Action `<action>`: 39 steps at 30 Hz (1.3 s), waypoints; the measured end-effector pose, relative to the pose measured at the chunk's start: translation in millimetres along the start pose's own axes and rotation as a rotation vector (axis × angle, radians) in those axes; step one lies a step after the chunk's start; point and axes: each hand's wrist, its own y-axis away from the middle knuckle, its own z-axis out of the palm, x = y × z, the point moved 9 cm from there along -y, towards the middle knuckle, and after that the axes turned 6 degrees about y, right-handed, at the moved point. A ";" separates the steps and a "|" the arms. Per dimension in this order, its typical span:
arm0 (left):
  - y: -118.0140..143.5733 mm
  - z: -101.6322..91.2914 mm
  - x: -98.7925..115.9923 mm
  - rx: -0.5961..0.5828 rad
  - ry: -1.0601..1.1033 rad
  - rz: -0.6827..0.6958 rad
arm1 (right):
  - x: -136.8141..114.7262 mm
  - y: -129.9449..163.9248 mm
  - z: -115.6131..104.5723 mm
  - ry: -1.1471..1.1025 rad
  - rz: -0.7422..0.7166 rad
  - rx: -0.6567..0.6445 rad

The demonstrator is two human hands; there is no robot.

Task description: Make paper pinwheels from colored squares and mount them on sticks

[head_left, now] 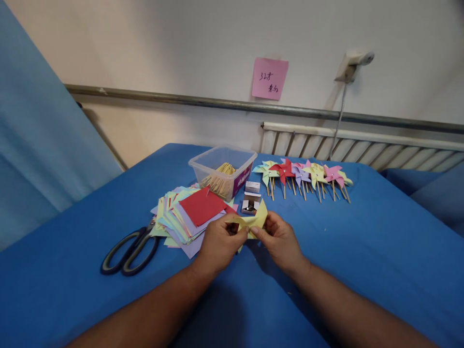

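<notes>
Both of my hands hold a yellow paper pinwheel (256,220) with partly folded blades above the blue cloth. My left hand (222,240) pinches its left side, the thumb pressed near the middle. From the right, my right hand (281,240) grips the paper, its thumb meeting the other close to the centre. The fingers behind the paper are hidden. Just beyond the hands stands a small open box (251,203) with dark little pieces inside. A stack of coloured paper squares (177,217), topped by a red sheet (202,205), lies beside my left hand.
A clear plastic bin (208,166) holds many thin wooden sticks (219,181). Large scissors (130,251) lie left of the paper stack. Finished pinwheels (302,174) on sticks form a row at the back right. A second small box (253,186) sits behind the open one.
</notes>
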 end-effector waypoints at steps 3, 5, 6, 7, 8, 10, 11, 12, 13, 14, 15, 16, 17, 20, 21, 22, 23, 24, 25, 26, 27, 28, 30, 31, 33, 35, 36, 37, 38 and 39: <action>0.3 -0.6 1.4 0.006 -0.034 0.001 | 1.8 1.0 -1.3 0.099 0.010 -0.005; 0.7 -1.2 2.2 0.015 -0.043 -0.004 | 0.6 2.1 -1.5 0.118 0.010 -0.002; 1.0 -1.4 2.8 0.019 -0.046 -0.006 | -0.5 2.5 -1.5 0.126 0.008 0.001; 1.4 -1.7 3.6 0.024 -0.048 -0.007 | -1.7 2.8 -1.7 0.136 0.005 0.006; 1.7 -2.1 4.8 0.030 -0.049 -0.005 | -2.8 2.8 -1.7 0.146 0.002 0.010; 2.5 -2.7 7.6 0.037 -0.053 -0.001 | -4.5 2.4 -1.9 0.156 -0.002 0.014; 2.9 -2.7 8.7 0.037 -0.054 -0.001 | -5.0 2.0 -1.5 0.154 -0.004 0.010; 3.3 -2.7 9.5 0.034 -0.055 -0.003 | -5.2 1.6 -0.6 0.147 -0.004 -0.001; 3.7 -2.4 9.9 0.029 -0.053 -0.008 | -5.3 1.3 0.5 0.137 -0.003 -0.014; 4.1 -2.2 9.7 0.024 -0.049 -0.015 | -5.5 1.1 1.7 0.126 -0.004 -0.028; 4.6 -2.1 9.1 0.021 -0.043 -0.024 | -5.7 1.0 2.7 0.117 -0.005 -0.039; 5.0 -2.1 8.4 0.020 -0.030 -0.030 | -5.8 1.1 3.6 0.112 -0.006 -0.047; 5.3 -1.9 7.8 0.016 -0.014 -0.035 | -6.0 1.3 4.0 0.109 -0.009 -0.050; 6.1 -0.2 6.8 -0.001 0.017 -0.041 | -6.7 2.3 3.3 0.120 -0.019 -0.039; 6.3 0.6 6.5 -0.009 0.019 -0.045 | -7.3 2.6 2.9 0.128 -0.025 -0.035; 6.5 1.0 6.4 -0.013 0.017 -0.051 | -8.1 3.0 2.3 0.140 -0.032 -0.031; 6.8 1.2 6.4 -0.014 0.012 -0.057 | -8.9 3.3 1.8 0.154 -0.038 -0.026; 7.0 1.2 6.7 -0.015 0.007 -0.060 | -9.8 3.6 1.3 0.171 -0.043 -0.024; 7.1 1.0 7.3 -0.014 0.000 -0.060 | -10.8 3.8 0.9 0.188 -0.048 -0.020; 7.3 0.6 8.2 -0.012 -0.010 -0.056 | -11.8 4.0 0.3 0.205 -0.052 -0.014; 7.4 0.0 9.0 -0.009 -0.021 -0.051 | -12.7 4.1 -0.2 0.220 -0.054 -0.010; 7.5 -0.4 9.7 -0.008 -0.030 -0.046 | -13.4 4.3 -0.6 0.230 -0.056 -0.006; 7.6 -1.6 10.1 -0.002 -0.038 -0.040 | -14.1 4.6 -1.4 0.230 -0.055 0.001; 7.7 -2.3 10.1 0.003 -0.034 -0.039 | -13.9 4.8 -1.7 0.226 -0.053 0.002; 7.8 -3.3 10.1 0.011 -0.016 -0.039 | -13.6 5.2 -2.4 0.215 -0.050 0.006; 7.9 -3.2 10.2 0.013 0.001 -0.044 | -13.1 5.4 -2.4 0.213 -0.047 0.002; 8.0 -2.8 10.2 0.010 0.008 -0.048 | -12.9 5.3 -2.2 0.214 -0.043 -0.003; 8.0 -2.4 10.1 0.008 0.016 -0.054 | -12.7 5.2 -2.0 0.210 -0.040 -0.008; 8.0 -2.0 9.8 0.007 0.027 -0.063 | -12.5 4.9 -1.8 0.206 -0.036 -0.011; 7.8 -1.7 9.5 0.005 0.040 -0.072 | -12.5 4.6 -1.8 0.200 -0.034 -0.013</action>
